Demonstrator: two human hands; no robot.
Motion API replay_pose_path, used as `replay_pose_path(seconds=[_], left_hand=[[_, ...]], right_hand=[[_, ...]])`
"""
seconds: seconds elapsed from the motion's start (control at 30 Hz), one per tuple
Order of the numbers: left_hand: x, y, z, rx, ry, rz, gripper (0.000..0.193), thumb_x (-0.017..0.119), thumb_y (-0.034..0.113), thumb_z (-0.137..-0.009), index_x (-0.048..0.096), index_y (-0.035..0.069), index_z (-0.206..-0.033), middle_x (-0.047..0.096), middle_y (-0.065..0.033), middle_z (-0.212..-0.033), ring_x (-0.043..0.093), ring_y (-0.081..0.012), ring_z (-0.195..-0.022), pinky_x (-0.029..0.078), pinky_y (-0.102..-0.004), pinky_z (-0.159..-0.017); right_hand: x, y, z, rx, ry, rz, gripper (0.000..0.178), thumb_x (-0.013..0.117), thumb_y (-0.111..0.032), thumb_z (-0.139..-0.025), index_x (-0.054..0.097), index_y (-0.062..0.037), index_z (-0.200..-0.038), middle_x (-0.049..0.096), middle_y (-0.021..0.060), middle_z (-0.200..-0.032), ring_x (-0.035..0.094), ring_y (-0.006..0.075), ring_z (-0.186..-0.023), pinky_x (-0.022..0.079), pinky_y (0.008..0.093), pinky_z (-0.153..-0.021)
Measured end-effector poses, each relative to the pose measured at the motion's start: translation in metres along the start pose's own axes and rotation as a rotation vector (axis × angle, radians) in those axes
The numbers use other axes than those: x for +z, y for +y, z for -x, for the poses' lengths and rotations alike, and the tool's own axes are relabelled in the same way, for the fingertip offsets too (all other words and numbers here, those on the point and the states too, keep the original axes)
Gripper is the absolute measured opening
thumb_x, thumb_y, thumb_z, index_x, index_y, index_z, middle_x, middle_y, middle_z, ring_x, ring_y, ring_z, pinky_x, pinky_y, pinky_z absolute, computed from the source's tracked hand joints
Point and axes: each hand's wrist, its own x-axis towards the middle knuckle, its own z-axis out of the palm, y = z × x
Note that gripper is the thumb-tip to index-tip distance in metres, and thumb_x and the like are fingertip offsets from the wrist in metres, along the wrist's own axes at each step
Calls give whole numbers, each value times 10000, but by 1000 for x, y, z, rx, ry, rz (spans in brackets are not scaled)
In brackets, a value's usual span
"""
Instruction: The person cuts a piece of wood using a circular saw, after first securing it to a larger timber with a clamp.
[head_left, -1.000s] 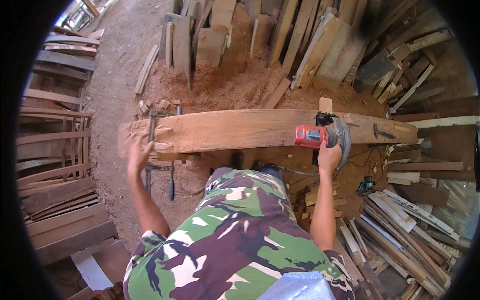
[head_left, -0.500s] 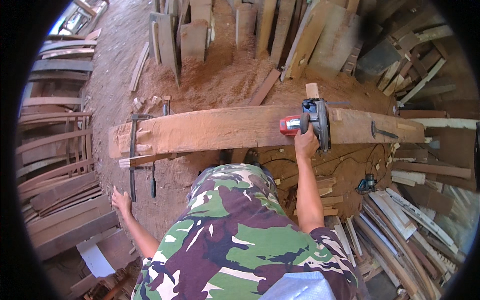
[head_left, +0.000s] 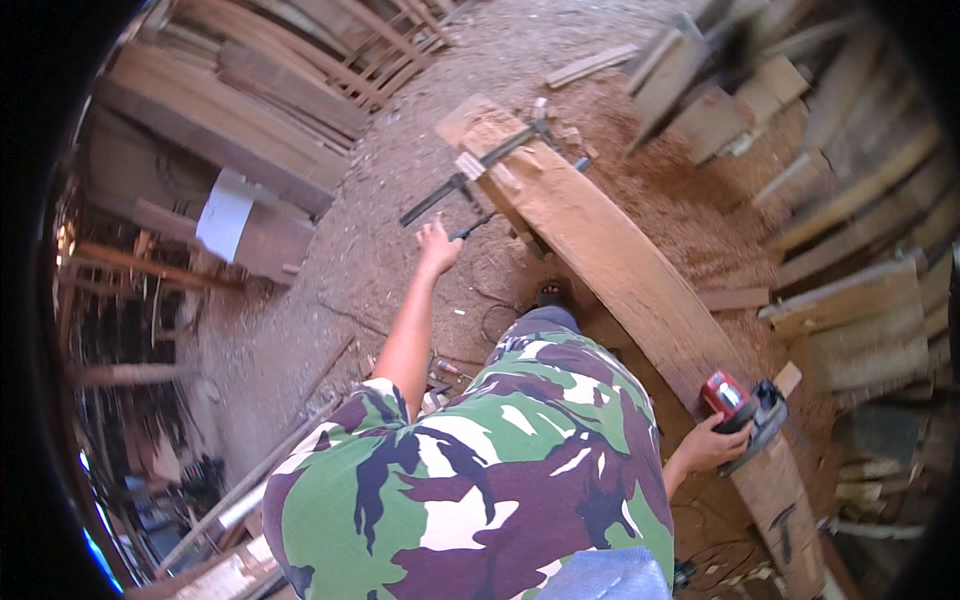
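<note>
- Gripping a red-and-black handheld circular saw [head_left: 745, 408], the right hand [head_left: 712, 443] has its fingers closed around the body of the tool.
- The saw sits on a long, thick brown wooden plank [head_left: 620, 260], toward its lower right part. The plank slants from the upper middle of the view down to the lower right.
- The left hand [head_left: 437, 246] is empty, its fingers loosely spread. It is just beside a long dark metal bar clamp [head_left: 440, 195]; whether a fingertip touches the clamp I cannot tell.
- The clamp crosses the plank near its upper end, and its bar juts out past the plank's left edge.
- A narrow brown wooden strip [head_left: 510, 210] lies along that same edge, by the clamp.
- A small pale wooden block [head_left: 789, 378] shows just beyond the saw, and a slim dark angled tool [head_left: 785, 530] lies on the plank below it.
- Reddish sawdust [head_left: 690, 190] covers the ground right of the plank; brown boards [head_left: 220, 120] are stacked at upper left, near a flat white sheet [head_left: 225, 215].
- The person wears a green, brown, black and cream camouflage shirt [head_left: 480, 470].
</note>
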Motion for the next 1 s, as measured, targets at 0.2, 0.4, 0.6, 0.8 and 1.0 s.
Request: replay_pose_path(seconds=[0.2, 0.4, 0.6, 0.8, 1.0], left_hand=[[63, -32, 11, -24, -32, 72, 684, 730, 257, -909, 519, 62, -1530, 561, -229, -1471, 482, -419, -1420, 408, -533, -1199], [110, -40, -38, 68, -25, -38, 330, 632, 159, -951, 628, 62, -1266, 662, -201, -1291, 620, -400, -1275, 528, -513, -1046], [151, -75, -84, 251, -128, -22, 143, 645, 149, -930, 698, 88, -1047, 780, -201, -888, 782, -432, -849, 628, -565, -758], [171, -111, -124, 563, -543, 380, 432, 724, 141, -842, 680, 128, -1271, 768, -208, -877, 767, -359, -763, 611, -502, -649], [166, -119, -146, -90, -1618, 1145, 356, 782, 195, -918, 656, 88, -1234, 629, 4, -704, 582, -96, -546, 442, -284, -462]], right_hand=[[3, -64, -1, -350, 12, -27, 557, 782, -237, -929, 632, -62, -1436, 630, 145, -1359, 563, 364, -1298, 425, 505, -1112], [7, -240, -23, -564, -156, -329, 447, 747, -118, -948, 664, -43, -1381, 653, 166, -1300, 597, 340, -1258, 429, 474, -1108], [29, -427, 31, -929, -796, -622, 458, 760, -121, -945, 649, -32, -1381, 651, 186, -1211, 640, 370, -1180, 509, 465, -1032], [48, -560, 103, -1129, -1074, -438, 631, 826, -297, -922, 593, -49, -1453, 650, 224, -1291, 642, 429, -1195, 530, 486, -1029], [88, -585, 142, -1161, -1193, -215, 627, 808, -384, -924, 593, -39, -1400, 679, 223, -1236, 675, 438, -1141, 554, 503, -959]])
